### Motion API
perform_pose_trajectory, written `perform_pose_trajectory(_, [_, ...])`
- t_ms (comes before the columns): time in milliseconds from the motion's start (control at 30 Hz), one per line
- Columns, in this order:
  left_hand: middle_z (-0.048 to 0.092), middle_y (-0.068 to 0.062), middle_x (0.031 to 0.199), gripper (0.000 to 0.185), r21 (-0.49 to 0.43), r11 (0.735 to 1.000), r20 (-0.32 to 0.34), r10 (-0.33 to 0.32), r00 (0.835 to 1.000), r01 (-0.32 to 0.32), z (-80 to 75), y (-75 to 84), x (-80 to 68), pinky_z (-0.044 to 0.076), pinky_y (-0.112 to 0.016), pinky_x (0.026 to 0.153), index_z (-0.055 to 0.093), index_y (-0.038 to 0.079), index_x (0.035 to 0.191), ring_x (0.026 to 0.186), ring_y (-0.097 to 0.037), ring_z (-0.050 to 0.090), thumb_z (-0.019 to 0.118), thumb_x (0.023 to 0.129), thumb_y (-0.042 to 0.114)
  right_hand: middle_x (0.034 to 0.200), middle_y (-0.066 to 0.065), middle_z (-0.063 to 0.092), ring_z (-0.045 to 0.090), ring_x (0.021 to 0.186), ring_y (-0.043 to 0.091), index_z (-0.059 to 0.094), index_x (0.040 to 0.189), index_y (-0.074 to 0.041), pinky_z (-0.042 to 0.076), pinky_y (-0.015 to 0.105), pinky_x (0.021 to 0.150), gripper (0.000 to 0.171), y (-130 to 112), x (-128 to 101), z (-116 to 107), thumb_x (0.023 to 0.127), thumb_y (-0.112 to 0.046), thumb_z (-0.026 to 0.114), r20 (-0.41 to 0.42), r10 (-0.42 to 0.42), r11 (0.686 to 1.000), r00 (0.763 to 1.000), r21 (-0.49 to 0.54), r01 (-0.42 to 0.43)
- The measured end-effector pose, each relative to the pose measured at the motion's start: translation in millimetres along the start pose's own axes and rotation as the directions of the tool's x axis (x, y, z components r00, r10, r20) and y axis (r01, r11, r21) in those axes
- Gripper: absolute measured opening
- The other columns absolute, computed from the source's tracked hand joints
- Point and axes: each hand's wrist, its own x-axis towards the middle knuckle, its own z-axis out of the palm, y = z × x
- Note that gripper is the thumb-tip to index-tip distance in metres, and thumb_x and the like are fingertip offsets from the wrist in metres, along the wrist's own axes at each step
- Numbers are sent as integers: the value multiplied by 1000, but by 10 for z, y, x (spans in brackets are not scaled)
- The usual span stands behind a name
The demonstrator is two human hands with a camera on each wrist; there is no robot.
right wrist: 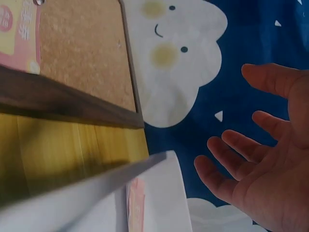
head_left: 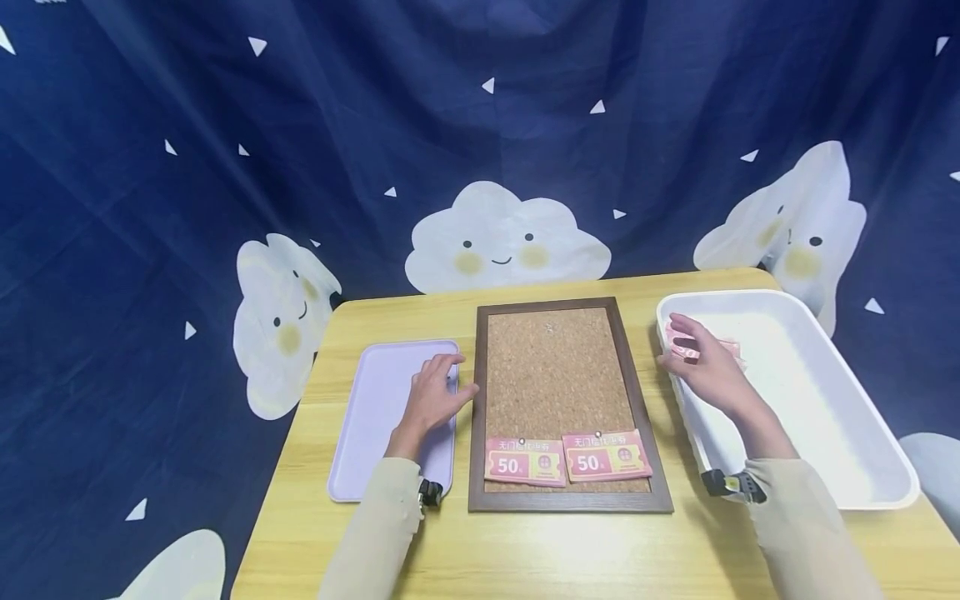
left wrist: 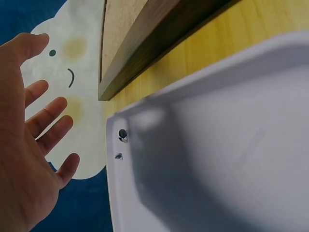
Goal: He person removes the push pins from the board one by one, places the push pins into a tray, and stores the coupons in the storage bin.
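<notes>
While the left hand (head_left: 433,393) lies spread over the lilac tray (head_left: 367,425), fingers apart and holding nothing, the right hand (head_left: 701,367) reaches into the white bin (head_left: 840,417), fingers loose and apart above a small stack of pink coupons (head_left: 731,348). I judge it is there to take one, though no finger has closed on paper yet. In the left wrist view two dark pins (left wrist: 121,135) lie in the tray's corner, just beyond the left fingertips, which probably explains why that hand waits there.

Between the hands sits the cork board (head_left: 558,375) in its dark frame, flat on the counter (head_left: 525,550), so either hand can get to it without stretching. Two coupons marked 50 (head_left: 567,458) are already fixed side by side along the edge nearest the person, each with a pin at its top; the cork farther from the hands is bare. The bin keeps the loose coupons together by the right hand, the tray keeps the pins from rolling off by the left.
</notes>
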Motion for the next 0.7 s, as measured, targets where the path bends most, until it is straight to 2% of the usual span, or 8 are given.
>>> perform_pose_trajectory(200, [50,4,123,56,18,1000,42,1,999,-2,71,20,-78,34,-44,92,48,27,120,117,-17,43,60,72,54,138,24,32,38,118,47,22,141,-10,37,56,90,73,-29,-37,68,83,-27,62,15,-27,1000,1000,-3,27])
perform_pose_trajectory(433, [52,6,119,56,11,1000,11,10,1000,-10,80,22,-119,34,-43,92,49,27,119,114,-16,44,61,72,53,140,19,32,38,120,45,23,140,-12,39,56,88,70,-47,-39,172,83,-23,61,30,-29,999,999,-19,30])
perform_pose_trajectory(700, [54,7,115,56,-15,999,-2,46,999,-46,76,65,-187,35,-42,89,52,23,119,108,-15,47,63,71,50,136,20,37,42,117,42,29,138,-13,37,55,91,69,-103,-73,341,80,-25,65,42,-87,996,995,-2,87])
